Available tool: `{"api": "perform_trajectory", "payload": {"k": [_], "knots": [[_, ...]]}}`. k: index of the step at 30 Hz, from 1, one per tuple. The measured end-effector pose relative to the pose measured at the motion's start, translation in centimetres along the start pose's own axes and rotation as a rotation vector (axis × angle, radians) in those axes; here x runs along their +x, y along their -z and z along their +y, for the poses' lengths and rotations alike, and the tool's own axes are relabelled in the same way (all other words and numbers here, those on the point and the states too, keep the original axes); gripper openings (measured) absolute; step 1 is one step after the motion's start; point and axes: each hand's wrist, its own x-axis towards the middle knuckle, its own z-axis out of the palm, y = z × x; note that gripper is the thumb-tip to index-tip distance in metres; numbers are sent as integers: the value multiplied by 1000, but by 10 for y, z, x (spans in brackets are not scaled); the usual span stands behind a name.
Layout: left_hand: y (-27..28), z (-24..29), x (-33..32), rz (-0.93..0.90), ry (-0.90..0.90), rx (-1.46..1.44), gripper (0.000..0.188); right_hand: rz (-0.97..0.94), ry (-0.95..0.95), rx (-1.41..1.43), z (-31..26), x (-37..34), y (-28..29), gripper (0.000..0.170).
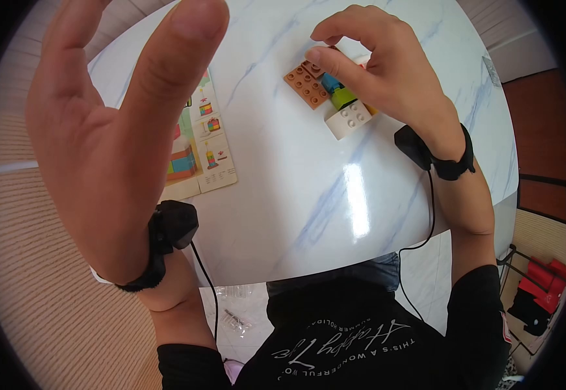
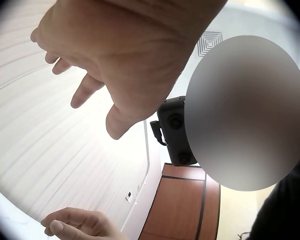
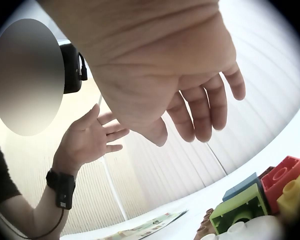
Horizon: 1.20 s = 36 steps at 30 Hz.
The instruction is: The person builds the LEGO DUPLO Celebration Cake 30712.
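My left hand [image 1: 111, 130] is raised high over the left side of the table, close to the head camera, its fingers spread and nothing in them. Above a small cluster of toy building bricks hovers my right hand [image 1: 397, 71], fingers loosely bent and holding nothing. The cluster includes a brown brick [image 1: 307, 86], a white brick [image 1: 349, 119], a lime green brick [image 1: 343, 99] and a blue brick [image 1: 330, 82]. The right wrist view also shows a red brick [image 3: 281, 181] and a yellow brick [image 3: 292, 195]. In the head view, the right hand hides part of this cluster.
A printed instruction sheet [image 1: 217, 166] with pictures of brick models lies on the marbled white table [image 1: 270, 214], partly behind the left hand. Cables hang from both wrist cameras. Clear plastic wrapping [image 1: 234, 322] is on the floor below the table edge.
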Motion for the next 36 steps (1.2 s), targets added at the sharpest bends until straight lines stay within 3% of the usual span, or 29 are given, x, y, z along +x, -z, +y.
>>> {"api": "perform_trajectory", "payload": {"k": [7,14,16,17,19,26,28,36], "knots": [[-1,2,4,-5,-8,5,68,-67,84,-180,3,0,5,21],[-3,4,8,-14,-21,7,67,-18,157,-132,8,-1,-1,20],[-5,5,8,-15,-26,9,66,-149,11,-201,17,-8,-6,37],[-5,4,9,-16,-27,10,66,-149,11,-201,18,-9,-9,37],[-6,5,11,-19,-31,10,66,-33,118,-227,19,-10,-13,21],[-7,10,22,-43,-46,21,65,-89,57,-263,20,-3,1,17],[-6,6,4,-37,-48,17,65,-126,109,-272,6,-17,-19,18],[-10,7,4,-50,-59,25,64,-79,105,-284,13,-16,-4,11]]}}
